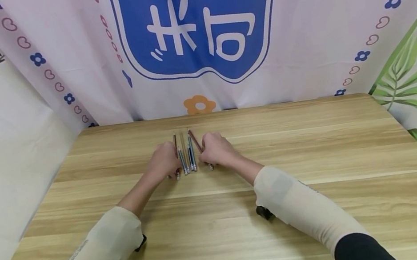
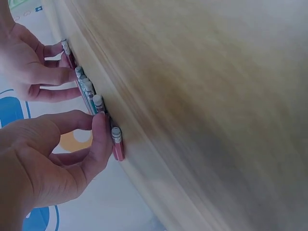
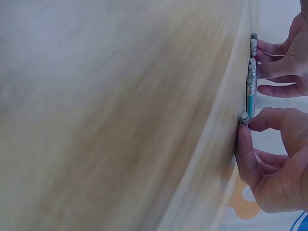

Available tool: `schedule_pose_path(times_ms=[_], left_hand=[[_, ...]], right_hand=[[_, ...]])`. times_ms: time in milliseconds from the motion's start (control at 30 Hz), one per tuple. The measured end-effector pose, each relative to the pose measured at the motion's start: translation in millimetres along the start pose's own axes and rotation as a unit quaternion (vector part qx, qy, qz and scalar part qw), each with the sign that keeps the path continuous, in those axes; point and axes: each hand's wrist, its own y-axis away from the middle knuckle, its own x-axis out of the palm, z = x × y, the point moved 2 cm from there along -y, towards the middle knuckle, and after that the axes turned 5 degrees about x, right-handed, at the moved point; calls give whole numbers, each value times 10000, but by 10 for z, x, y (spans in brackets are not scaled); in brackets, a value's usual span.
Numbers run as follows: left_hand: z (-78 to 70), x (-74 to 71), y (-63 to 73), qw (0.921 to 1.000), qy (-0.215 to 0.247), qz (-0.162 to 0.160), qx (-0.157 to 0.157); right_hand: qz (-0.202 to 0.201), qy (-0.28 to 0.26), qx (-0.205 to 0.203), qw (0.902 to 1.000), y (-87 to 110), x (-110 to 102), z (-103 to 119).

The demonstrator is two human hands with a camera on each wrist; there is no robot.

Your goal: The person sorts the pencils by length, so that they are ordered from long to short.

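Note:
Several pencils (image 1: 187, 158) lie side by side on the wooden table (image 1: 319, 167), pointing away from me, with eraser ends toward me. My left hand (image 1: 167, 159) is curled over the outer left red pencil (image 1: 174, 140), thumb and fingers pinching it (image 2: 117, 144). Over the outer right red pencil (image 1: 195, 140) my right hand (image 1: 211, 149) is curled, thumb pressed along it near its eraser (image 3: 244, 116). Blue pencils (image 3: 250, 96) lie between the two hands. In the left wrist view the right hand (image 2: 33, 67) appears beyond the left hand (image 2: 57, 154).
Printed cloth (image 1: 202, 32) hangs behind the table and along both sides. The table's far edge (image 1: 229, 109) runs just beyond the pencil tips. Bare wood stretches left and right of the hands and toward me.

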Motion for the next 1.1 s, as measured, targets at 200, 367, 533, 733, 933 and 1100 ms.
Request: schedule_pose_path(times_ms=[200, 367, 533, 733, 933, 1100], left_hand=[[-30, 7, -21, 9999, 29, 87, -93], [-26, 14, -46, 9997, 40, 156, -165], [-48, 11, -35, 9998, -97, 142, -136], [-57, 7, -40, 9994, -190, 186, -219], [-71, 0, -29, 9994, -262, 174, -150], [-76, 1, -25, 9989, -318, 279, -183]], right_hand=[[72, -170, 41, 9998, 6, -9, -15], [184, -507, 24, 9985, 27, -33, -39], [120, -713, -90, 9973, 55, -76, -91], [67, -943, -30, 9955, 94, -154, -184], [-16, -1065, 48, 9943, 143, -281, -296], [-121, -1062, 81, 9942, 197, -382, -373]])
